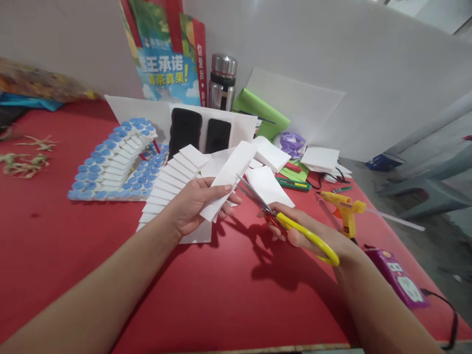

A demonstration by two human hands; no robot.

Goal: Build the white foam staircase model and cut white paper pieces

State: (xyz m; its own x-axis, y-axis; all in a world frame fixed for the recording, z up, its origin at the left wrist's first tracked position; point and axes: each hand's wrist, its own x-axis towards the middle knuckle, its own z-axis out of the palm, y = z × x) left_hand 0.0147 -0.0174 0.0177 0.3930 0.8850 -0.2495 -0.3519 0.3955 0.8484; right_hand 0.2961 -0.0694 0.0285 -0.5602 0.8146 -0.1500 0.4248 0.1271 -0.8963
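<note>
A white paper strip [232, 172] is pinched between the thumb and fingers of my left hand [197, 204]. My right hand [291, 226] is closed round yellow-handled scissors [308, 235], whose blades are parted and point at the strip's right edge. Just behind my left hand lies a stair-like fan of white strips [167, 184]. Further left, a white stair model [118, 164] is covered with blue round pieces. Folded white sheets [269, 184] rest beyond the scissors.
Two dark phones [218, 135] lean on a white board. Behind them stand a steel bottle [222, 81] and a printed bag [165, 64]. At the right of the red table [221, 305] are a yellow glue gun [346, 214], a green cutter [293, 184] and a purple power box [398, 278].
</note>
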